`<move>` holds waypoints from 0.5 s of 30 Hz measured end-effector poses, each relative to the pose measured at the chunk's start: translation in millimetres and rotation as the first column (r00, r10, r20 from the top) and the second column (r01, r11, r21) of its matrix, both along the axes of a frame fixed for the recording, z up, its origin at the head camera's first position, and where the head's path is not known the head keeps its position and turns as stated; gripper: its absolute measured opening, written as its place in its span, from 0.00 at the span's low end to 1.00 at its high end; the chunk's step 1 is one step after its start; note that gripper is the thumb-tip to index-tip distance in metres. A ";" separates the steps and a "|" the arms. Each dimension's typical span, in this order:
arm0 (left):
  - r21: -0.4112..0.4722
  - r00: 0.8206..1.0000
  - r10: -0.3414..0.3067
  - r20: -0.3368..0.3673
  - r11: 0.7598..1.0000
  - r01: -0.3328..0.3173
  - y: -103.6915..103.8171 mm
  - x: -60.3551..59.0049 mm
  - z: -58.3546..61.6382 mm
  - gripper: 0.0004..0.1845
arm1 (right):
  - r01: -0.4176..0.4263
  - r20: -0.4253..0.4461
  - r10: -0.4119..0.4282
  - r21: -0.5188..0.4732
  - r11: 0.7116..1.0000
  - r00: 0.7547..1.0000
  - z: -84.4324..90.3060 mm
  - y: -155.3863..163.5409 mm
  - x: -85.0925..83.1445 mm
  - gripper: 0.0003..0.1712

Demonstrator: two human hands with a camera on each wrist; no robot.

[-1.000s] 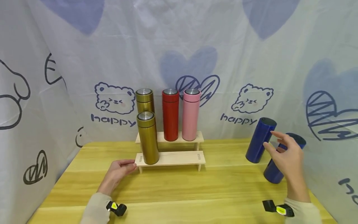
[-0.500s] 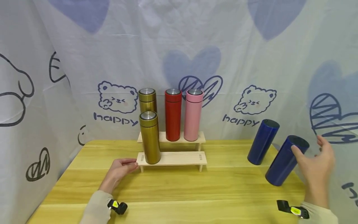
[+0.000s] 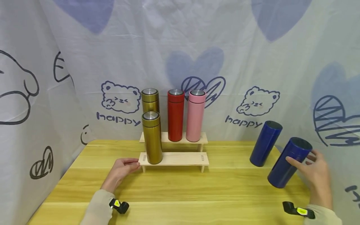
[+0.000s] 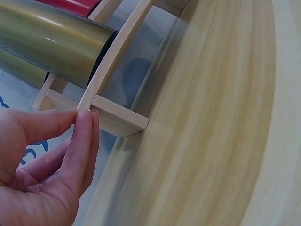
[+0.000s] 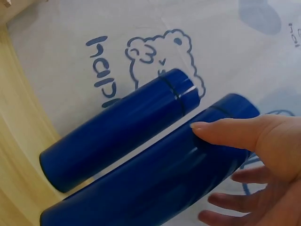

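My left hand [image 3: 120,172] pinches the left end of a small two-tier wooden stand [image 3: 180,158] between thumb and fingertips. A gold thermos [image 3: 152,140] stands upright on its lower step, near that end. On the upper step are another gold thermos [image 3: 150,101], partly hidden, a red thermos [image 3: 175,117] and a pink thermos [image 3: 194,120]. At the right, my right hand [image 3: 316,170] is around the upper part of the nearer blue thermos [image 3: 287,167]; the thumb lies over its side, while the fingers [image 5: 235,202] look spread and apart from it. A second blue thermos [image 3: 264,145] stands just behind.
The wooden table [image 3: 180,193] runs up to a white patterned curtain [image 3: 213,31] at the back and both sides. The blue thermoses are close to the table's right edge, near the curtain.
My right hand has moved right from between the two blue thermoses, past the nearer one, then in against its right side. My left hand keeps its pinch on the stand.
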State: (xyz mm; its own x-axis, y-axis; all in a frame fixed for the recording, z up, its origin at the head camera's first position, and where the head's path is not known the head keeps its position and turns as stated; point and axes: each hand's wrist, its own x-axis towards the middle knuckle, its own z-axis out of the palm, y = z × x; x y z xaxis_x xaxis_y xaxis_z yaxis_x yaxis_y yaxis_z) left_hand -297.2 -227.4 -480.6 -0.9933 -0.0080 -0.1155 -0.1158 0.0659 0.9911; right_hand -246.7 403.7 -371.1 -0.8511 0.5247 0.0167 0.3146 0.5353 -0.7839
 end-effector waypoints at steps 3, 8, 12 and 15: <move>-0.004 1.000 -0.002 -0.002 1.000 0.002 -0.3 -1.0 -0.2 0.23 | -0.056 0.033 0.056 -0.016 0.998 0.998 -5.7 4.1 -2.9 0.68; -0.004 1.000 0.001 -0.002 1.000 -0.001 -0.1 -1.1 0.7 0.23 | -0.099 0.099 0.101 -0.019 0.995 0.990 -15.0 10.8 -9.5 0.72; -0.002 1.000 0.000 -0.014 1.000 0.000 0.7 0.1 1.6 0.23 | -0.154 0.125 0.155 -0.019 0.988 0.980 -23.6 16.4 -14.8 0.74; -0.002 1.000 0.003 -0.015 1.000 -0.003 1.1 0.7 1.5 0.23 | -0.193 0.142 0.193 -0.018 0.981 0.971 -29.8 20.2 -17.0 0.75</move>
